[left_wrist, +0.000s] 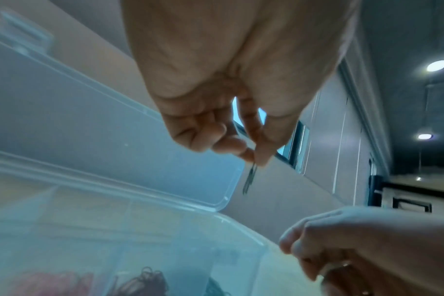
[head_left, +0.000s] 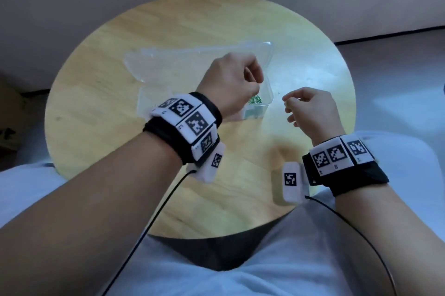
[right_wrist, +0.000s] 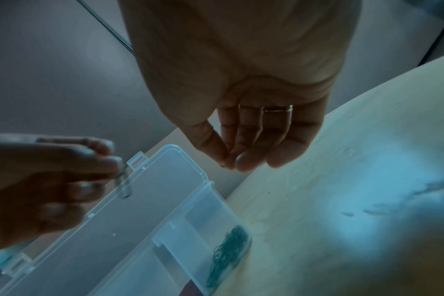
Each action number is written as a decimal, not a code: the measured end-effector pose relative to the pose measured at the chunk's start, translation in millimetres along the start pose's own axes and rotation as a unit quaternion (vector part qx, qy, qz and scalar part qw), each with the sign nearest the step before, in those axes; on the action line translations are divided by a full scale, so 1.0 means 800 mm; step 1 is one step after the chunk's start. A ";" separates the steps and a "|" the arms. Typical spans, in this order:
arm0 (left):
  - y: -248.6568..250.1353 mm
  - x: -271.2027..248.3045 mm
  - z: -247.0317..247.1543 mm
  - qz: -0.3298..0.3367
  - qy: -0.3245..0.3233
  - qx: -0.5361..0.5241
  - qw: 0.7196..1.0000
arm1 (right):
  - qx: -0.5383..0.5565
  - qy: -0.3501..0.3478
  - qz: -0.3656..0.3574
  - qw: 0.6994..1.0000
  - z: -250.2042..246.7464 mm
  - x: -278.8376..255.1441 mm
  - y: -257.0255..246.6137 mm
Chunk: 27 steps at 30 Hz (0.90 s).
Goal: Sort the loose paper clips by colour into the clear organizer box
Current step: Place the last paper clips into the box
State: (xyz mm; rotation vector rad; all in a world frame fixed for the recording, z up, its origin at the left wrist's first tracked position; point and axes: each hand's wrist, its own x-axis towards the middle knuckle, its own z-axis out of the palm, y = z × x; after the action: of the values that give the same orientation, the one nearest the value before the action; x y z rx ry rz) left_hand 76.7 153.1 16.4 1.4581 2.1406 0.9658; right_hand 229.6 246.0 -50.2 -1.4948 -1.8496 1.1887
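The clear organizer box (head_left: 154, 100) lies open on the round wooden table (head_left: 101, 112), its lid (head_left: 173, 62) folded back. My left hand (head_left: 257, 89) hovers over the box's right end and pinches a paper clip (left_wrist: 248, 180) that hangs from thumb and fingertip above the lid edge. Green clips (head_left: 255, 100) lie heaped in the right end compartment (right_wrist: 228, 250). Red clips (left_wrist: 51, 284) and dark clips (left_wrist: 145, 280) show through the box wall. My right hand (head_left: 287, 100) floats just right of the box, thumb touching fingertips (right_wrist: 243, 162), with no clip showing in it.
A few loose clips (right_wrist: 347, 213) lie on the tabletop to the right of the box. The table's near edge (head_left: 216, 238) sits against my lap. Cables run from both wrist bands. A wall stands behind the table.
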 end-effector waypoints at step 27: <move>-0.118 -0.043 -0.101 -0.071 0.102 0.247 0.961 | -0.276 -0.066 -0.247 0.927 0.040 0.004 -0.113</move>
State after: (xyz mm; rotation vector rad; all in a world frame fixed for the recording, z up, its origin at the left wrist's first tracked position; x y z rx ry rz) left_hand -23.9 73.7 2.4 1.4301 2.7412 0.5697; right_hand 155.5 236.1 9.5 -1.0920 -2.5977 0.5595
